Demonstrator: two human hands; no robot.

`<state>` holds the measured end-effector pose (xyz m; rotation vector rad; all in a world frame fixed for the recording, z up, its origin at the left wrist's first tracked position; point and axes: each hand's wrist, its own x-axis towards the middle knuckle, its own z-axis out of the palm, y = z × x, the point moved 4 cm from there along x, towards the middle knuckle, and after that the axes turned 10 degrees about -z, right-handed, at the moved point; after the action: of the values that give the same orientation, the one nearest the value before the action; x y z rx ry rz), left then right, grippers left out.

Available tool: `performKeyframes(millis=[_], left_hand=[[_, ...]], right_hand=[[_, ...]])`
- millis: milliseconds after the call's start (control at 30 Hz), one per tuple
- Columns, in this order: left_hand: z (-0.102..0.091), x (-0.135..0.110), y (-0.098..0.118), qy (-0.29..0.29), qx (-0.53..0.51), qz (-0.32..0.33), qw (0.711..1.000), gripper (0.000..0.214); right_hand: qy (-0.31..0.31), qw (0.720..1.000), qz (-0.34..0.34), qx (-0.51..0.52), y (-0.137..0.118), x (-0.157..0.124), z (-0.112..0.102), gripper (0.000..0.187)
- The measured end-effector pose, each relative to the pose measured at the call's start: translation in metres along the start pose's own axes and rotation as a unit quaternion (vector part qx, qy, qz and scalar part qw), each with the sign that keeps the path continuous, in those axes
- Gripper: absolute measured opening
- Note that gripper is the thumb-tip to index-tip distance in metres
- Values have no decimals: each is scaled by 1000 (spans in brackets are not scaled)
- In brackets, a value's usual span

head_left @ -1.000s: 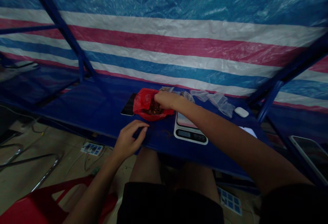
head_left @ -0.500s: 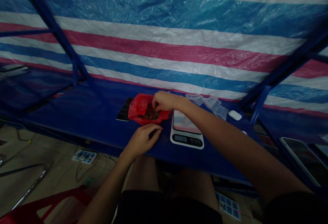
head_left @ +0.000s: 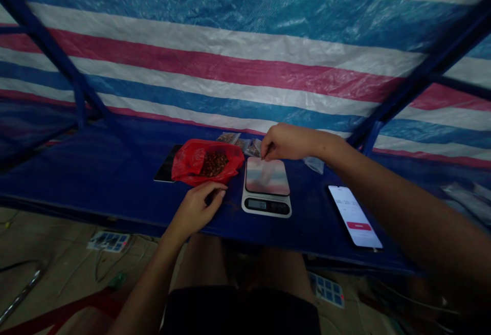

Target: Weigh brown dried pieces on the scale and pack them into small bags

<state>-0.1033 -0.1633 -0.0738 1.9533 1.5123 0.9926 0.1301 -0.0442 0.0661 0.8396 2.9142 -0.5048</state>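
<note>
My right hand (head_left: 287, 141) hangs over the back edge of a white digital kitchen scale (head_left: 266, 186), its fingertips pinched together. Whether they hold anything is too small to tell. My left hand (head_left: 196, 209) rests loosely curled on the blue table (head_left: 115, 171), just in front of a red plastic bag (head_left: 192, 163). That bag lies open, with dark reddish-brown dried grains (head_left: 214, 164) inside it. Nothing visibly sits on the scale's pink-reflecting pan.
Small clear bags holding brown bits (head_left: 230, 138) lie behind the scale. A black phone (head_left: 166, 163) sits under the red bag's edge, and a lit phone (head_left: 355, 217) lies at right. Blue frame poles and a striped tarp (head_left: 230, 48) stand behind; a red stool (head_left: 76, 314) is at lower left.
My right hand has moved from inside the red bag rightward to above the scale. The view has swung, bringing a lit phone into sight at right. My left hand has drawn slightly back.
</note>
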Motion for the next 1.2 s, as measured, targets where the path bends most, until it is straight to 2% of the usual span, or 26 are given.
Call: performKeyframes(millis=[167, 367, 633, 800, 900, 1033, 1133, 1200], left_hand=[[0, -1, -2, 12, 6, 2, 1000, 23], [1, 0, -1, 9, 11, -1, 1000, 24], [2, 1, -1, 10, 9, -3, 1000, 24], [0, 0, -2, 8, 14, -10, 1000, 25], [0, 1, 0, 9, 12, -11, 1000, 25], [0, 1, 3, 8, 6, -13, 1000, 24], [-1, -1, 5, 12, 1, -5, 1000, 23], [-3, -3, 6, 21, 1, 7, 1000, 22]], right_hand=[[-55, 998, -2, -11, 1, -10, 20, 18], [-77, 997, -8, -30, 1, -4, 25, 19], [-55, 998, 21, -27, 2, -3, 27, 19], [-50, 998, -2, -24, 7, -4, 29, 15], [-22, 1000, -7, -14, 6, -7, 23, 14], [64, 997, -48, 3, -9, -1, 7, 22], [115, 989, -97, 2, -31, 22, 0, 28], [111, 987, -115, -6, -45, 48, 5, 31]])
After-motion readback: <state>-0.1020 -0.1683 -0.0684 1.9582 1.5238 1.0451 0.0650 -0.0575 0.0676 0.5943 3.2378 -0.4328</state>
